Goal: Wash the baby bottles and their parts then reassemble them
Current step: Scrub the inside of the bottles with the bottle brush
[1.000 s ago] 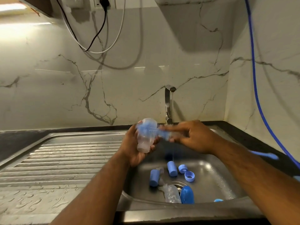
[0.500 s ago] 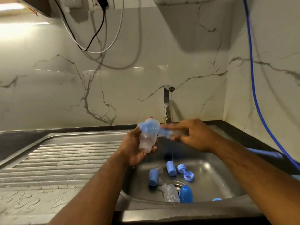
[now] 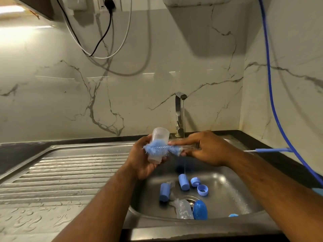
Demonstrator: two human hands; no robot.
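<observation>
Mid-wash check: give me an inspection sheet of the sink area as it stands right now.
Surface: steel drainboard, wet with droplets; sink basin holds loose parts.
Job's things: clear bottle held above the basin, bottle brush bristles lying across it; in the basin a second clear bottle, blue caps, a blue ring, a dark blue cap.
Clutter: nothing seen.
Hands: left hand grips the clear bottle; right hand holds the bottle brush near its bristles.
Cables: black and white cables hang from a wall socket; blue hose runs down the right wall.
Surroundings: tap running a thin stream; veined marble-look wall.
</observation>
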